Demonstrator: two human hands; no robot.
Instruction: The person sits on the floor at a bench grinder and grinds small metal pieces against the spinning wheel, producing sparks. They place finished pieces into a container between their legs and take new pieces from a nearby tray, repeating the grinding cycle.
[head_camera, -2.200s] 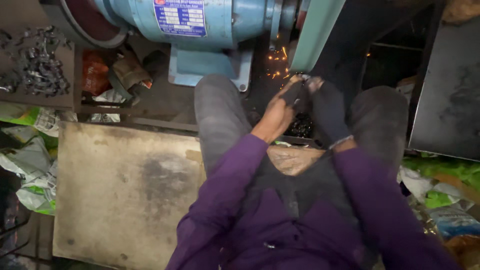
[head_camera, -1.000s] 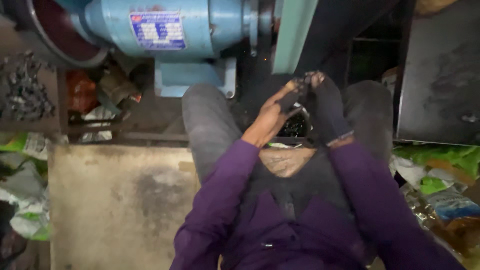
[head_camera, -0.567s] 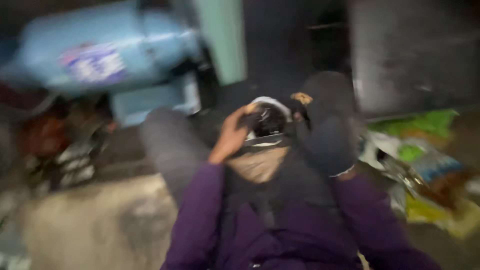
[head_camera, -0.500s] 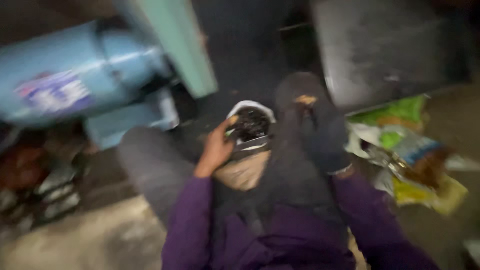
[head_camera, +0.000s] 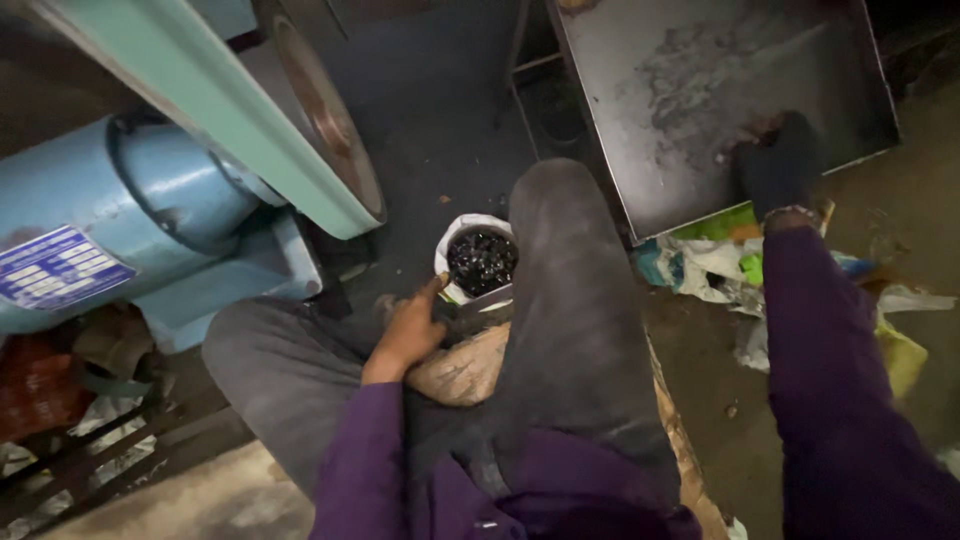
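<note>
My bare left hand (head_camera: 408, 328) rests on my lap between my knees, and its forefinger touches the rim of a small white container (head_camera: 478, 262) full of dark little pieces. I see nothing in that hand. My right hand (head_camera: 778, 165), in a dark glove, is stretched out to the far right and lies on the near corner of a dark metal tray (head_camera: 690, 90), next to a small rusty bit (head_camera: 745, 135). The glove hides whether its fingers grip anything. Purple sleeves cover both arms.
A blue bench grinder motor (head_camera: 150, 220) with a green guard (head_camera: 220, 110) and a grinding wheel (head_camera: 330, 120) stands at the left. Crumpled green and white wrappers (head_camera: 720, 265) lie under the tray's edge. Scrap and a red bag (head_camera: 40, 385) sit at the lower left.
My view has swung from the grinder to the right. The left hand came down from the wheel to the white container. The right hand has reached out onto the metal tray.
</note>
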